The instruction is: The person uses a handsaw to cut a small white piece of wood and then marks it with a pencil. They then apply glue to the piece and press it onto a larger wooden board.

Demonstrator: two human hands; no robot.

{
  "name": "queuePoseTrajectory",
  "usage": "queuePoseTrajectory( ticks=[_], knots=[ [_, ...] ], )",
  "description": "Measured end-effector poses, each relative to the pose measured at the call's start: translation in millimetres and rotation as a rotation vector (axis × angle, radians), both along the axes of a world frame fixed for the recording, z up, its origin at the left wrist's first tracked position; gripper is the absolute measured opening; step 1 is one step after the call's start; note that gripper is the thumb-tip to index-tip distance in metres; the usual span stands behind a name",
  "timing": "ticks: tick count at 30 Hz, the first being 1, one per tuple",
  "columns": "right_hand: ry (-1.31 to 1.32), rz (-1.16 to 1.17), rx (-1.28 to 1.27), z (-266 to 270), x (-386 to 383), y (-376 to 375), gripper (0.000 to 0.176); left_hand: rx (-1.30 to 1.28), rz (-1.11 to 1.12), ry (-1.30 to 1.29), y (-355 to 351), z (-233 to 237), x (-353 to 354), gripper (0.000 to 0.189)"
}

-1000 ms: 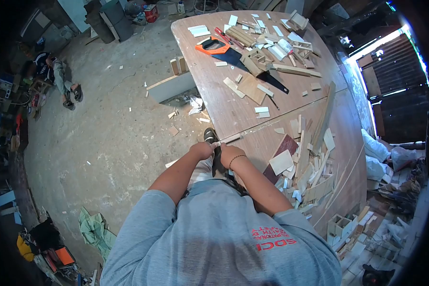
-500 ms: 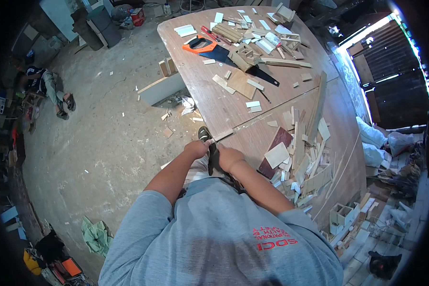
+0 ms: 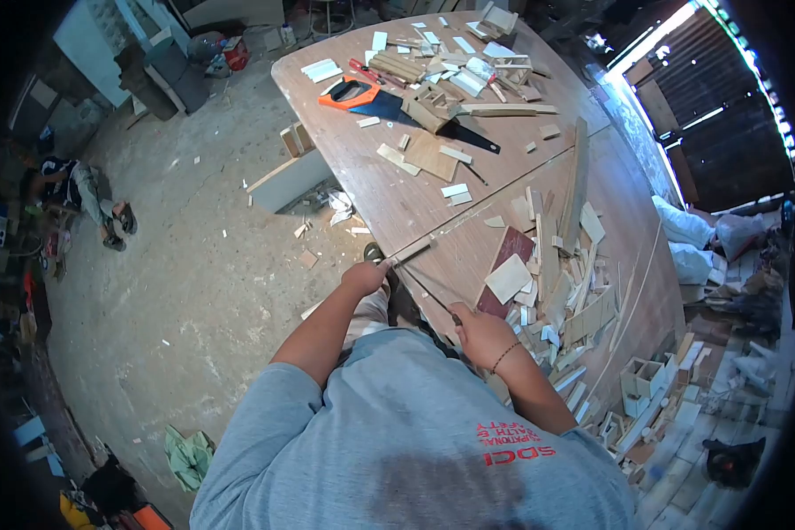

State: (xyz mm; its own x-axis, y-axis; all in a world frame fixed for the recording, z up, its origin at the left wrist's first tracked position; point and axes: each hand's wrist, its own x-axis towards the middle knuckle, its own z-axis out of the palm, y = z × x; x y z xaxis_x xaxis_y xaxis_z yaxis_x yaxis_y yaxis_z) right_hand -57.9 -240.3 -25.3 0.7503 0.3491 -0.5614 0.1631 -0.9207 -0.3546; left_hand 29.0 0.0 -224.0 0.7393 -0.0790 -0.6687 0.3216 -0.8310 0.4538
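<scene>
At the near edge of the table (image 3: 353, 168), my left hand (image 3: 365, 277) is closed on the end of a small wooden strip (image 3: 412, 252) that lies over the edge. My right hand (image 3: 486, 337) is closed round the dark handle of a thin, long tool (image 3: 431, 292), whose narrow shaft slants up and left to the strip near my left fingers. Whether the tool is a file or a thin blade cannot be made out.
An orange-handled handsaw (image 3: 384, 104) lies among wood pieces at the far side. Offcuts and a dark red board (image 3: 509, 256) are to the right. A grey panel (image 3: 291, 183) leans left of the table. A person (image 3: 81, 190) sits at the far left.
My right hand has moved right and toward my body, away from my left hand, and the tool's shaft now shows between them. My left hand stays at the strip. The view has shifted slightly.
</scene>
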Motion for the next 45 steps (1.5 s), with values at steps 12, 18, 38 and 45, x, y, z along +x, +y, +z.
queuePoseTrajectory(
  ticks=[12, 18, 38, 45],
  knots=[
    [-0.251, -0.301, 0.192, -24, 3, -20, 0.025, -0.560, 0.373, -0.104, 26, 111, 43, 0.053],
    [-0.456, -0.433, 0.496, -46, 10, -26, 0.025, -1.349, 0.482, 0.576, 36, 165, 29, 0.054],
    [-0.687, -0.577, 0.301, -100, 74, -34, 0.064, -0.600, 0.209, -0.347, 10, 240, -2, 0.044],
    [-1.172, -0.097, 0.420, 68, 71, 4, 0.053, -0.051, -0.118, -0.735, -15, 278, -13, 0.032]
  ],
)
